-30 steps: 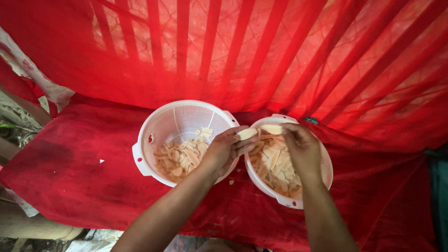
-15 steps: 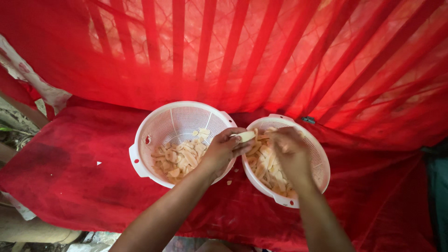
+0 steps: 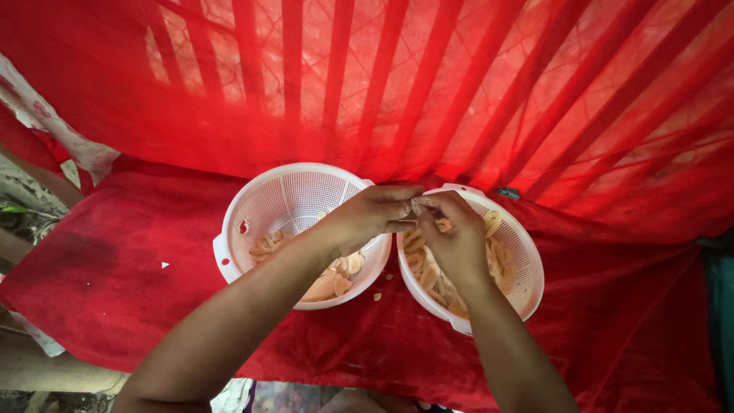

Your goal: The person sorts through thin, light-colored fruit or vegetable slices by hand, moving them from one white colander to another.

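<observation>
Two white plastic colanders stand side by side on a red cloth. The left colander (image 3: 275,200) holds several pale slices (image 3: 330,284) at its bottom. The right colander (image 3: 527,260) is fuller with pale curved pieces (image 3: 428,271). My left hand (image 3: 371,218) and my right hand (image 3: 451,233) meet above the gap between the two rims. Together their fingertips pinch one small pale piece (image 3: 420,203). Most of that piece is hidden by the fingers.
The red cloth (image 3: 122,268) covers the surface and rises as a translucent curtain with vertical bars behind it (image 3: 336,84). A small crumb (image 3: 376,296) lies between the colanders. A patterned cloth edge (image 3: 46,122) and ground show at the left.
My hands have come together over the gap between the colanders. The separate pale pieces held apart earlier are gone; both hands now pinch one small piece.
</observation>
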